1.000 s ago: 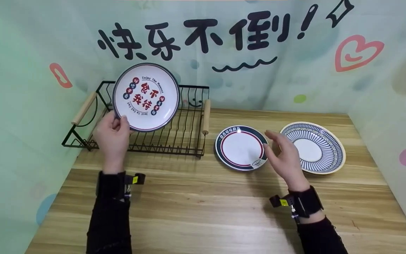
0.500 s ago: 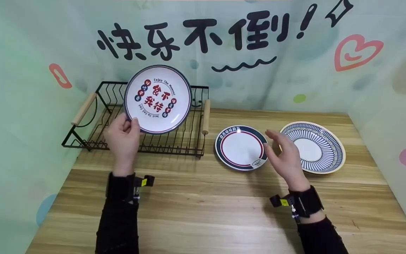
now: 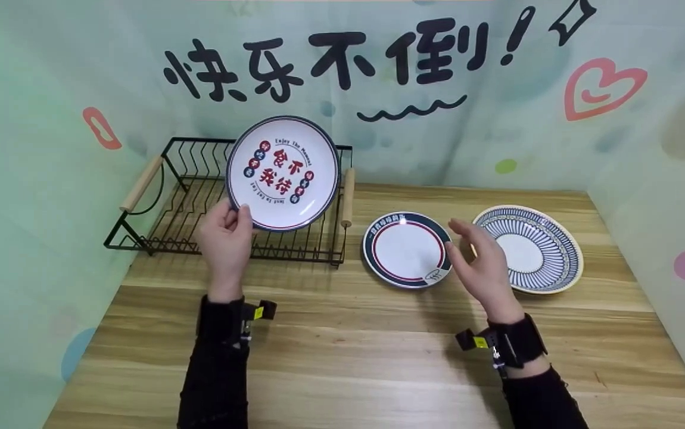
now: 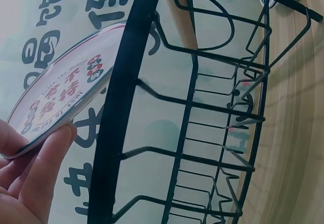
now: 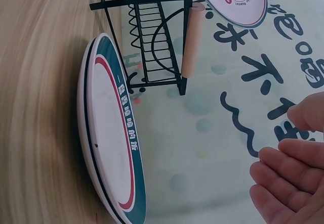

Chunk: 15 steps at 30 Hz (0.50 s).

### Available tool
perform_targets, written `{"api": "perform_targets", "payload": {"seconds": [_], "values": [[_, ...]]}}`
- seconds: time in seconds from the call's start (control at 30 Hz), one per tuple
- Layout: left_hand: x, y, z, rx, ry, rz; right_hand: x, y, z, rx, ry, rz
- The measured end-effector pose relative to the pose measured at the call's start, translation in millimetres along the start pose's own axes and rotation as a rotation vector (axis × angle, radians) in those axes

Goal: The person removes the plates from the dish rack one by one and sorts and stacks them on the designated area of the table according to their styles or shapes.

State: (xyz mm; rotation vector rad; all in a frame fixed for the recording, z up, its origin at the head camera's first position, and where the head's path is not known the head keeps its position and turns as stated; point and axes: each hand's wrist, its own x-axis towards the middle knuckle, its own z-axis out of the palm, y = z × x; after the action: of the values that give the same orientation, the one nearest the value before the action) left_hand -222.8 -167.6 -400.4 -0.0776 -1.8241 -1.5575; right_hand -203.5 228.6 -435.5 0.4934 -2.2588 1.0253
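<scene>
My left hand (image 3: pixel 227 241) pinches the lower left rim of a white plate (image 3: pixel 283 173) with a dark blue edge and red lettering. The plate is held tilted up, its printed face toward the head camera, over the black wire dish rack (image 3: pixel 181 238). In the left wrist view thumb and fingers grip the edge of this plate (image 4: pixel 66 90). My right hand (image 3: pixel 482 268) hovers with relaxed fingers between a green-rimmed plate (image 3: pixel 408 253) and a blue-patterned bowl-like dish (image 3: pixel 548 253), part of which it hides. The right wrist view shows nothing in that hand (image 5: pixel 288 178).
The rack has wooden handles, a left one (image 3: pixel 142 183) and a right one (image 3: pixel 348 196). It stands at the back left of the wooden table (image 3: pixel 342 345), near the printed backdrop (image 3: pixel 414 143). The green-rimmed plate lies just right of the rack.
My left hand has carried the red-lettered plate to the right and slightly down across the rack. The right hand has stayed almost still.
</scene>
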Motion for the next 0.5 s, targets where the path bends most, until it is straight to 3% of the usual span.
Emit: {"api": "perform_targets", "payload": {"seconds": [0.5], "values": [[-8.1, 7.8, 5.1, -0.029, -0.052, 0.010, -0.2, -3.3, -0.3, 0.009, 0.001, -0.012]]}}
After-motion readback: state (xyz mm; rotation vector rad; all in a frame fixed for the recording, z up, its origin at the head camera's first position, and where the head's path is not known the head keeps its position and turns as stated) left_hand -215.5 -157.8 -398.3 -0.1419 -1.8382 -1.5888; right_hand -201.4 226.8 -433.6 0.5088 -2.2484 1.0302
